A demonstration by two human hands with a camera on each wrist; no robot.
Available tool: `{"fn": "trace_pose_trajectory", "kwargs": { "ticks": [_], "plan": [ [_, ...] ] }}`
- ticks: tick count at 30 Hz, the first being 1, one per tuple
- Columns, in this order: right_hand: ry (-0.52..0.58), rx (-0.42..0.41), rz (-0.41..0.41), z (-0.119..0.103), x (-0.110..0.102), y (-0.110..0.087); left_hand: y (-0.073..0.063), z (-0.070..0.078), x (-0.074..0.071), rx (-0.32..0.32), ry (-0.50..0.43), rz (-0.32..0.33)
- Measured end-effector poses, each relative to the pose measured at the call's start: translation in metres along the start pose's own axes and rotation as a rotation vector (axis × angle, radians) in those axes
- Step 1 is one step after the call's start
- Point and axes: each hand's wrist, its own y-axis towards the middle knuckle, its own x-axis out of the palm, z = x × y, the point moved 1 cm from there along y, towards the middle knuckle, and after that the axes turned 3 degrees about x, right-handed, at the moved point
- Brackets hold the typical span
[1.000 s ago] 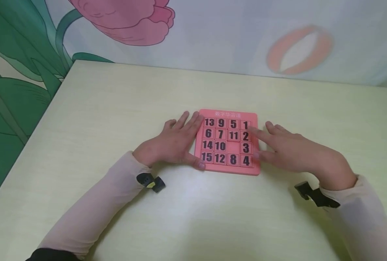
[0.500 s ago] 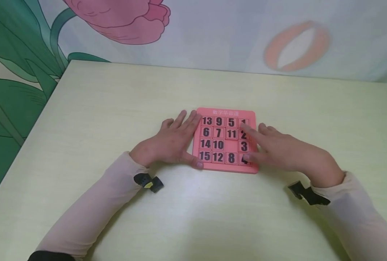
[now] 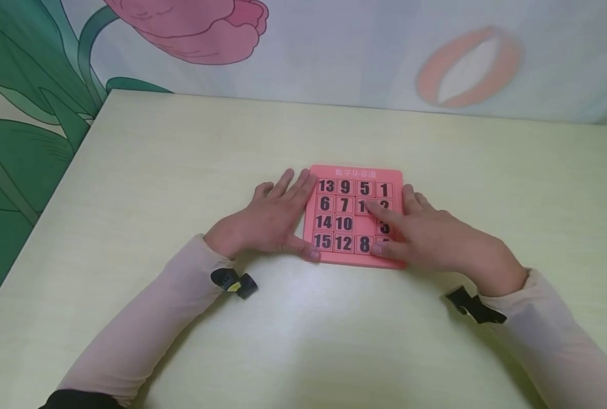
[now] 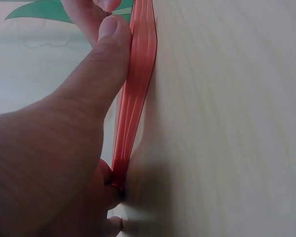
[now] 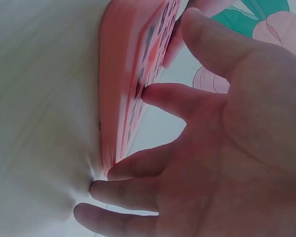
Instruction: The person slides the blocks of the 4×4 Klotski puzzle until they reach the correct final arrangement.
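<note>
Pink puzzle [image 3: 352,213], left grip [image 3: 265,224] against it; right grip [image 3: 436,238] touching tile 11 [image 3: 360,207].

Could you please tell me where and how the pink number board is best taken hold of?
I'd suggest gripping the pink number board by its left and right side walls, with the hands coming from either side. It lies flat on the table, so these look easier to hold than its face, which carries the numbered tiles.
</note>
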Motion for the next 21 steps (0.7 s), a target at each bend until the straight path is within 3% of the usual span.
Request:
{"fn": "trace_pose_trajectory", "kwargs": {
  "ticks": [9, 21],
  "plan": [
    [-0.009, -0.015, -0.006, -0.002, -0.001, -0.005, 0.001, 0.0, -0.001, -0.001, -0.012, 0.0],
    [-0.078, -0.112, 0.013, -0.014, -0.001, -0.02, 0.0, 0.002, -0.002, -0.012, -0.005, -0.01]
  ]
}}
